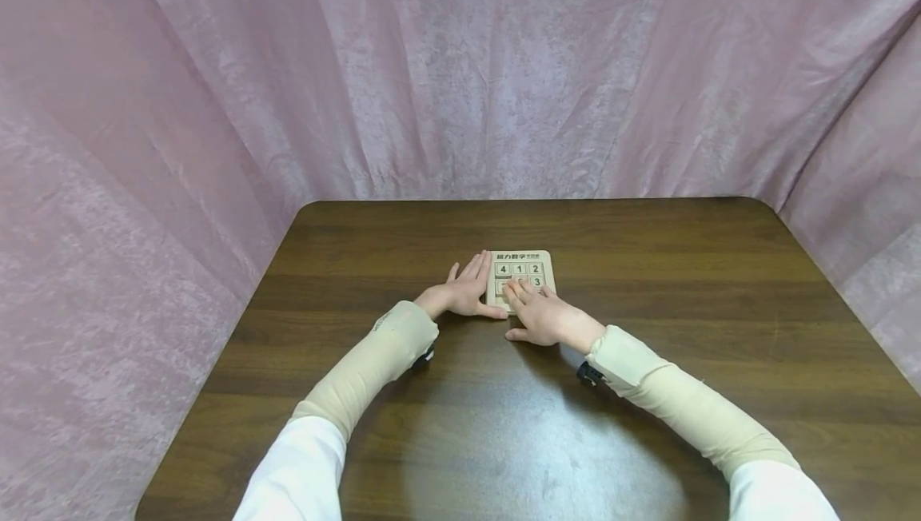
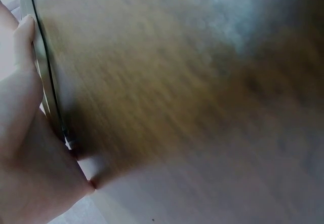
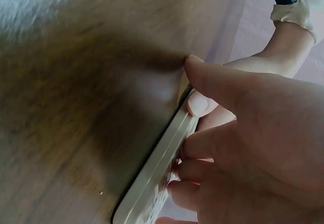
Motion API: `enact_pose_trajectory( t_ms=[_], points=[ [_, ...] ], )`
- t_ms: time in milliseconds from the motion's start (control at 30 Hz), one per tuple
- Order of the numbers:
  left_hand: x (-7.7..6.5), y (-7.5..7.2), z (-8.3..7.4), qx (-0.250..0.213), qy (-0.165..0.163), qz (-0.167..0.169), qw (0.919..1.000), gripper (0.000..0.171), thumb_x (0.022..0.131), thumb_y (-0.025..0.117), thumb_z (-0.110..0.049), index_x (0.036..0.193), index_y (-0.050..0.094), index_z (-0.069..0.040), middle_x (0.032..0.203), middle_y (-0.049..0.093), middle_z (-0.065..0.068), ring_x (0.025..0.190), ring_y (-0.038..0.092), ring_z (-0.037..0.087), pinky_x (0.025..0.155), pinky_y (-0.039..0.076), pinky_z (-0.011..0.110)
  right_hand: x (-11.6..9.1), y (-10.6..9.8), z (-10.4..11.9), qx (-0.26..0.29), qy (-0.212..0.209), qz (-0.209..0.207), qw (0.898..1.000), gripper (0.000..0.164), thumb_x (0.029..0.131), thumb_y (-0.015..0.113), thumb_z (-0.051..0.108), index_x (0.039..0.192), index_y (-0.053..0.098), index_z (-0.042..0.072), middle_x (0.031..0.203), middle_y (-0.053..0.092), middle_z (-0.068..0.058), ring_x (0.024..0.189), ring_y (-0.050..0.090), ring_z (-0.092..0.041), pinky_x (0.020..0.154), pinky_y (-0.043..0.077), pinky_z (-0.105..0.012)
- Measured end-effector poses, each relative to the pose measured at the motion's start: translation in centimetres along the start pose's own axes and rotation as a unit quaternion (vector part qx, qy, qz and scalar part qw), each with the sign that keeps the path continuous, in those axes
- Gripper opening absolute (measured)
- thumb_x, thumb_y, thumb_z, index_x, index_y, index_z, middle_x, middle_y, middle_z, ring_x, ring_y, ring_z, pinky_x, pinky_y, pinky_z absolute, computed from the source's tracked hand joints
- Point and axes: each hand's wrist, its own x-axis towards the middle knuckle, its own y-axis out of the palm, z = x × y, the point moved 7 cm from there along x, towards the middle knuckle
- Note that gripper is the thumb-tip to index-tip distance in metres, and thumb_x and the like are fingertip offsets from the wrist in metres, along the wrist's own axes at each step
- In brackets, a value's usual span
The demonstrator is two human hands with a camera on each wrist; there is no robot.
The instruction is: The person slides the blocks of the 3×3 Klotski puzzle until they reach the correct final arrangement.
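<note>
A pale number sliding puzzle [image 1: 518, 256] lies flat on the table, with dark printed characters along its far edge. Tiles numbered 4, 1 and 2 show in the top row, and a 3 tile [image 1: 536, 282] at the right below them. My left hand [image 1: 466, 294] lies along the puzzle's left side with straight fingers, its thumb [image 3: 197, 104] against the near edge. My right hand [image 1: 545, 317] reaches over the lower part, fingertips resting on the tiles and thumb held out to the side. The lower tiles are mostly hidden under these fingers.
The brown wooden table [image 1: 345, 257] has rounded far corners. Pink curtains [image 1: 496, 73] hang behind it and at both sides. A dark wrist device [image 1: 590, 374] sits under the right wrist, by the beige sleeve. Light glares off the table's near part.
</note>
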Motion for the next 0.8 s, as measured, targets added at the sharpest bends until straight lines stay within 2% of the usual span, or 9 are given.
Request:
enact_pose_trajectory(
  t_ms=[800],
  points=[
    [0.0,0.1,0.0,0.002,-0.001,0.0,1.0,0.119,0.085,0.055,-0.068,0.151,-0.019,-0.002,0.161,-0.018,0.014,0.151,-0.012,0.025,0.119,0.0,0.057,-1.3,0.2,0.9,-0.004,-0.014,-0.002,1.0,0.083,0.095,0.058,0.042,0.151,0.021,-0.007,0.159,0.018,-0.025,0.147,0.02,-0.037,0.115,0.02,-0.06]
  ],
)
